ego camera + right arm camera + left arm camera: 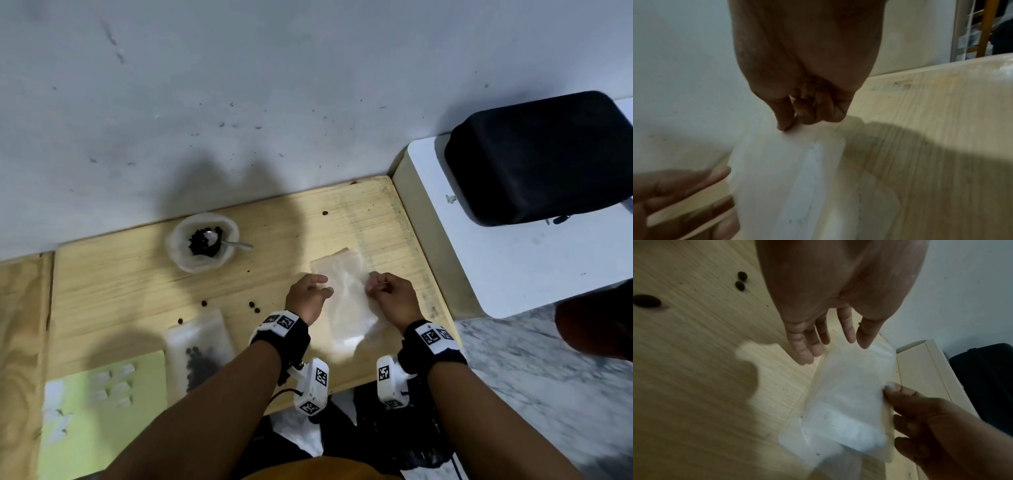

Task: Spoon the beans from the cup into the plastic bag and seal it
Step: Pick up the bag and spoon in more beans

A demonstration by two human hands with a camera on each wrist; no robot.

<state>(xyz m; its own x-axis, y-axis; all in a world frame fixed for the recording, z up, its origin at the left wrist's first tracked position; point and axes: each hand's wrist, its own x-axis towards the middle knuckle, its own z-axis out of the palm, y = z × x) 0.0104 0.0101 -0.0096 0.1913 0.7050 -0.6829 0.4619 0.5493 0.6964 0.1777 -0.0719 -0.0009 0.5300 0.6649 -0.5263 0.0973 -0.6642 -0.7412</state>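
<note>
Open pale wooden bench [291, 233] lies between the white paper cup of dark beans [202, 241] and the clear empty plastic bag [346, 301], room enough for a hand to cross. A metal spoon handle [236, 244] juts over the cup's right rim toward that lane. Loose dark beans [253, 307] dot the bench left of the left hand [306, 296]. Nearer the front edge, a clear bag holding beans [200, 353] and a green sheet [102, 411] take up the left. A black case [537, 157] blocks the far right.

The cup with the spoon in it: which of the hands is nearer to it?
Left. The left hand is at the empty bag's left edge, on the cup's side; the right hand pinches the bag's far edge, farther from the cup.
</note>
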